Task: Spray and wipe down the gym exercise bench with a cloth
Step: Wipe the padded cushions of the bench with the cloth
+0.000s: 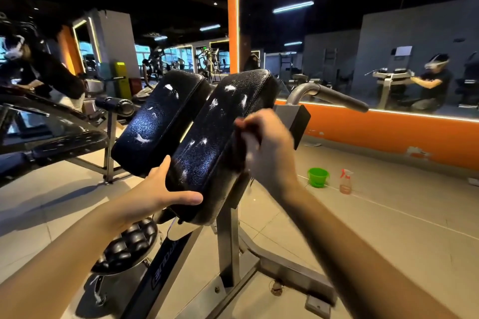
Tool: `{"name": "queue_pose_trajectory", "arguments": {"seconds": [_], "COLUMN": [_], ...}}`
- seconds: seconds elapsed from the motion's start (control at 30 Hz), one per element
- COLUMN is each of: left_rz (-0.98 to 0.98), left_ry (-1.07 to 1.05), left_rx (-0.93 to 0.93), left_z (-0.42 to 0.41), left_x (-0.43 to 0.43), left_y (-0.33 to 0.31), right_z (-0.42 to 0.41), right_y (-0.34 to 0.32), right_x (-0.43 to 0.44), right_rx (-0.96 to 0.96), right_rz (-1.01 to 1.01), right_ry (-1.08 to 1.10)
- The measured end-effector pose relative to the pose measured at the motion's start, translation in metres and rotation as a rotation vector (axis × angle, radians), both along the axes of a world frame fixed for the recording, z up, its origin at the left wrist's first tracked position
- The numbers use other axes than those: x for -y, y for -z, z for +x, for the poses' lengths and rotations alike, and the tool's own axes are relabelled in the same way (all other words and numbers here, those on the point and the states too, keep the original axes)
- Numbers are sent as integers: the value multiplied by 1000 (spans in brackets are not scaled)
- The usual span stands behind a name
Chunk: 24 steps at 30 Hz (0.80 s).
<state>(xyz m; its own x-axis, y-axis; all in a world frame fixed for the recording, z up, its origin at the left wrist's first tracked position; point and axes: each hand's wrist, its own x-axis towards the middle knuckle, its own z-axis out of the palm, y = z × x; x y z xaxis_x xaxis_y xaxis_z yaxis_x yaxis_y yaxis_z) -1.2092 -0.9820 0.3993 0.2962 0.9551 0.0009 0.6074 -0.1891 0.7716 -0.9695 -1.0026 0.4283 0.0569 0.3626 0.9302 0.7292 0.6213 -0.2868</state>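
Centre of frame: bench pad point(220, 122) tilted, wet, foam-flecked. Likely firm padding and slick vinyl. Your left hand point(160, 186) clasps lower corner. Right hand point(267, 147) blurred at right edge, grasp unclear. Hold edges, not wet face.

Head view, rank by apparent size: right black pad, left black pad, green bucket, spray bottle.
1. right black pad
2. left black pad
3. green bucket and spray bottle: roughly alike, bucket wider, bottle taller, so not ranked. Both stand farther off, so true size is unsure.
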Motion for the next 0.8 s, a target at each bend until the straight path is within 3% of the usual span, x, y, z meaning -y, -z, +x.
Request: {"name": "queue_pose_trajectory", "arguments": {"seconds": [0.1, 0.17, 0.27, 0.37, 0.47, 0.63, 0.8], "left_rz": [8, 8, 38, 43, 27, 39, 41], "left_ry": [1, -9, -19, -23, -16, -15, -20], "left_rx": [-4, -2, -19, -17, -6, -15, -9], "left_z": [1, 1, -1, -2, -2, -4, -4], "left_x": [2, 2, -2, -3, -1, -8, -10], "left_y": [-1, -1, 3, 4, 4, 6, 7], "right_z": [17, -4, -37, -21, 18, 50, 39], "right_y": [-32, -9, 48, 45, -9, -61, -55], "right_x": [-20, -7, 32, 36, 8, -18, -19], "right_rx": [-74, -92, 65, 153, 71, 245, 124], "right_rz": [78, 77, -33, -91, -14, 9, -100], "right_ry": [115, 82, -107, -194, -80, 326, 297]}}
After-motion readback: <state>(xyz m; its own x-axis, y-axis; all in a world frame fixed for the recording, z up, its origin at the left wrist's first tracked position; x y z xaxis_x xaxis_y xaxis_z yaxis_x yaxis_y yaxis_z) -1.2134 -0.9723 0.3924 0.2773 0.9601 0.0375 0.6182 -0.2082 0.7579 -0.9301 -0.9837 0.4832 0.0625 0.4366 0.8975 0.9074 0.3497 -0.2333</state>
